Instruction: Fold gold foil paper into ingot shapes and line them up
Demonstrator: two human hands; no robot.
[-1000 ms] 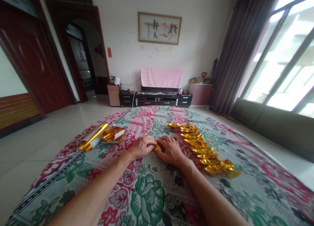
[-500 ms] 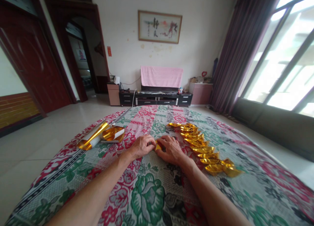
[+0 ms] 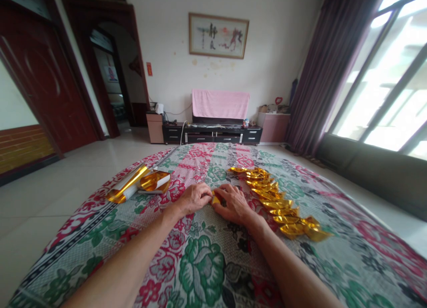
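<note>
Both hands meet over the middle of the flowered cloth point(image 3: 203, 272). Between them is a small piece of gold foil paper point(image 3: 216, 199), mostly hidden by the fingers. My left hand point(image 3: 196, 196) is closed, its thumb and fingertips pinching the paper's left end. My right hand point(image 3: 231, 203) has its fingers curled over the paper's right side. To the right of my hands runs a slanting row of several folded gold paper ingots point(image 3: 278, 205). Off to the left lie curled sheets of gold foil paper point(image 3: 155, 181) with white backs, and a rolled one point(image 3: 128, 185).
The flowered cloth covers a rounded surface. Beyond it, a low black TV cabinet point(image 3: 218, 134) stands against the wall, with a pink cloth point(image 3: 220, 104) draped above it. A window with a purple curtain point(image 3: 328, 72) is on the right, a dark red door point(image 3: 43, 76) on the left.
Almost nothing differs. My hands keep their places around the gold paper, with only slight finger movement, and the whole view has shifted very slightly.
</note>
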